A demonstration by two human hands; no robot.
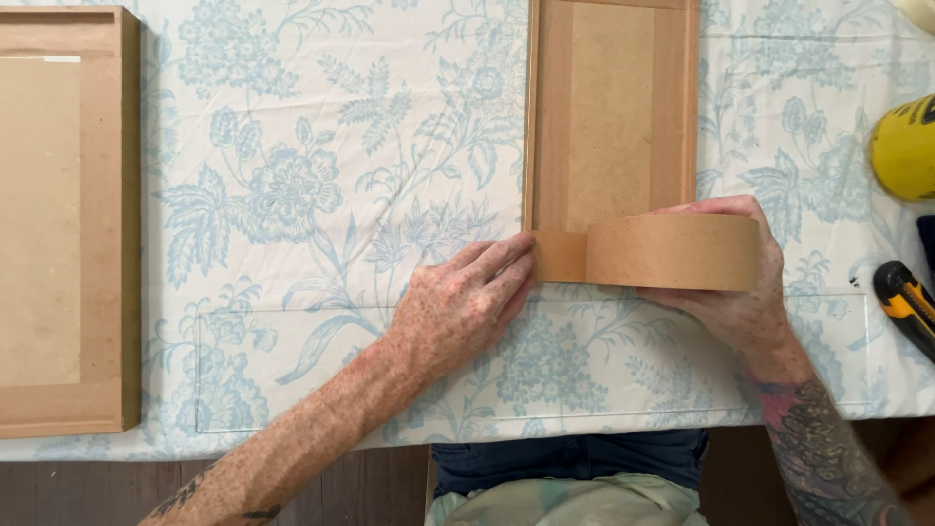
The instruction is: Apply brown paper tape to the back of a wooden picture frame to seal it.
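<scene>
Right hand (737, 292) grips brown tape roll (674, 251) at near edge of wooden frame (612, 117). Left hand (466, 304) flat, fingers pressing tape end (559, 256) onto frame corner. Second frame (68, 224) well apart, left, on floral cloth (321, 195).

The tape roll (674, 251) hides most of the right hand (742, 292); only fingertips and the back of the hand show. The middle frame (612, 117) runs off the top edge, the left frame (68, 224) off the left. A yellow object (904, 148) and a yellow-black tool (906, 304) are cut off at the right.
</scene>
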